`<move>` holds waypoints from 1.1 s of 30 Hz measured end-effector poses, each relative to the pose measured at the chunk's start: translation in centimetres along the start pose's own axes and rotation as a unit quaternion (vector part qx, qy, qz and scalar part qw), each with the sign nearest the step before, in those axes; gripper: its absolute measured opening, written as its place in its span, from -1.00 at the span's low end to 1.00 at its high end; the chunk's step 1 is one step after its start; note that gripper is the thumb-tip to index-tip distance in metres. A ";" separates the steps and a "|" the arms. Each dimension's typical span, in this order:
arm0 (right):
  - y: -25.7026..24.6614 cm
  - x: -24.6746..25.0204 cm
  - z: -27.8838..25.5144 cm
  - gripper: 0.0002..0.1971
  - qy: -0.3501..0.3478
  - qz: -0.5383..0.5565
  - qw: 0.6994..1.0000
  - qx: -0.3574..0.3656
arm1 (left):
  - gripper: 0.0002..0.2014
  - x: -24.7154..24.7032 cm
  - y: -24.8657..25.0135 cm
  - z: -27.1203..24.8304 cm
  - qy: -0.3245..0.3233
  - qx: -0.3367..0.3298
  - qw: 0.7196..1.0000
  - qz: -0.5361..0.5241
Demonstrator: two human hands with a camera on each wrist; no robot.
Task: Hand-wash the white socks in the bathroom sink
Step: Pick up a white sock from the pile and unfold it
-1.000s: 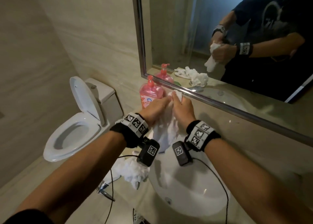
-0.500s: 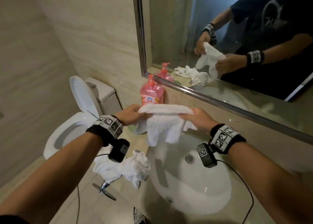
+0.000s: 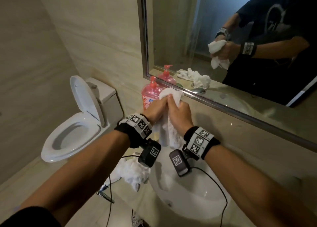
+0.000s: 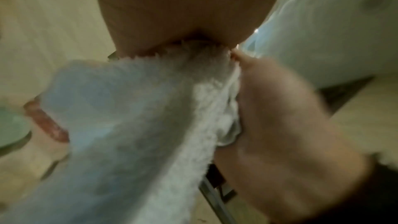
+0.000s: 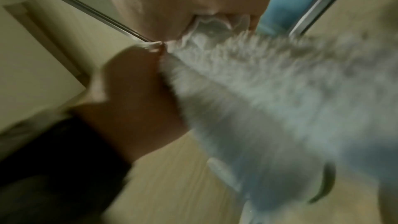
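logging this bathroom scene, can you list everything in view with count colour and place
sock: 1, white, held above the sink between both hands
pile of socks: 1 pile, white, on the counter left of the sink; number of socks unclear
sink: 1, white, set in the counter below the hands
soap bottle: 1, pink with a red pump, by the mirror, behind the hands
mirror: 1, silver frame, on the wall behind the counter
toilet: 1, white, lid up, left of the counter
counter: 1, beige, around the sink
left hand: 1, grips the sock
right hand: 1, grips the sock
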State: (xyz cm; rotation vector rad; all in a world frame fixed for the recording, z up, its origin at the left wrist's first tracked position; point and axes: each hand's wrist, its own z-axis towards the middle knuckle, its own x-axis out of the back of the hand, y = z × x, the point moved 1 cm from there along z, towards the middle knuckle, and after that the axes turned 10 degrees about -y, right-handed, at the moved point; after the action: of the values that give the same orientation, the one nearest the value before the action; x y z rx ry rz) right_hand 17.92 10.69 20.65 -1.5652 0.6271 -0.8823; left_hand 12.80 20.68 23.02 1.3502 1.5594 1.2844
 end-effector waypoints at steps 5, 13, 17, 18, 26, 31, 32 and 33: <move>0.3 3.4 1.3 -0.60 -0.043 -0.022 0.998 -0.034 | -0.64 0.3 0.3 -1.7 -0.155 0.014 0.982 0.109; 2.1 6.4 0.1 -0.61 -0.291 -0.462 0.838 0.023 | -0.77 5.9 -2.4 -1.3 -0.113 0.043 0.814 0.569; 4.6 7.3 0.3 -0.76 -0.223 -0.384 0.896 0.010 | -0.82 6.8 -3.9 -1.3 -0.085 -0.021 0.916 0.392; 5.1 7.7 0.4 -0.80 -0.195 -0.288 0.937 -0.030 | -0.83 6.8 -4.3 -1.3 -0.070 -0.027 0.938 0.338; 5.0 3.8 -0.1 -0.86 0.049 0.103 0.990 -0.083 | -0.50 2.5 -3.6 -0.8 -0.037 0.028 0.997 -0.064; 2.4 0.2 -0.2 -0.84 0.037 0.024 0.999 0.010 | -0.41 -1.6 -2.3 0.2 -0.016 0.014 0.999 -0.049; 2.1 0.5 0.4 -0.80 0.045 0.026 0.999 -0.003 | -0.42 -2.1 -2.1 0.3 -0.023 0.012 0.998 -0.052; 2.0 0.9 0.9 -0.74 0.054 0.032 0.998 -0.021 | -0.41 -2.4 -1.8 0.3 -0.026 0.012 0.998 -0.047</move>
State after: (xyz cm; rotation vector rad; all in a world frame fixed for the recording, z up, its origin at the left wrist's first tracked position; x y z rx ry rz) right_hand 19.31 10.12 18.81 -1.5352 0.7728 -0.9152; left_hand 13.12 18.50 20.94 1.2993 1.5888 1.1674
